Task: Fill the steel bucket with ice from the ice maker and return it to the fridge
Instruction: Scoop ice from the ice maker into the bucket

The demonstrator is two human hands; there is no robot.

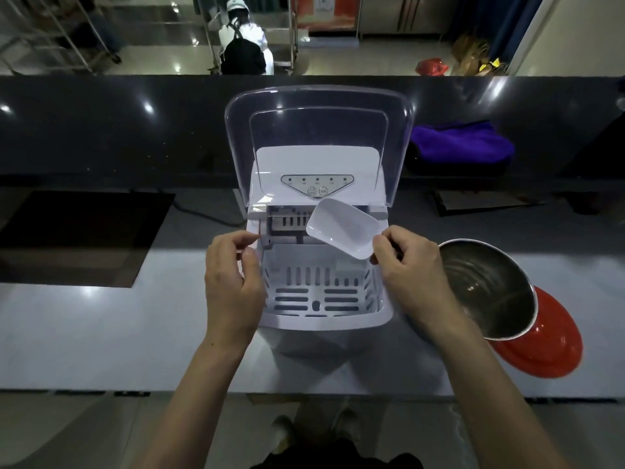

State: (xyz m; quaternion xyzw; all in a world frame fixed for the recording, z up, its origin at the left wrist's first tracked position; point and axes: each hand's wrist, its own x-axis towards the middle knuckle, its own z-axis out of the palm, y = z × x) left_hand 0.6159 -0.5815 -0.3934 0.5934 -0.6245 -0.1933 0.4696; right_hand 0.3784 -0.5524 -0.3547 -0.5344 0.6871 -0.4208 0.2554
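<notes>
On the tabletop (101, 350), centre: ice maker (321, 252), clear lid (318, 130) swung up and open. Inner basket (318, 289) visible through to its slotted floor; no ice seen in it, though its near wall is hidden from this angle.

Right hand (411, 269) pinches the handle end of a white scoop (343, 231), fingers curled round it. Scoop held above the back right of the basket opening, bowl facing up, nothing in it.

Left hand (233, 282) sits at the left rim of the ice maker, fingers curled at the edge. Cannot tell whether it grips the rim or basket edge or only rests there.

Steel bucket (487, 289) stands just right of the ice maker, mouth open, interior bare metal, no ice in it. Beside and partly under it, a red lid (548, 340). Fridge not identified with confidence. Purple cloth (463, 143) on the raised ledge behind.

Step in hand (judgement): start of scooping, bucket not yet filled at all.

Next move calls for: tipping the scoop down into the basket and checking for ice. If the basket is as bare as it looks, filling cannot proceed until ice is made. Any transfer is short, rightward over the rim into the bucket; the left hand could steady the machine.
</notes>
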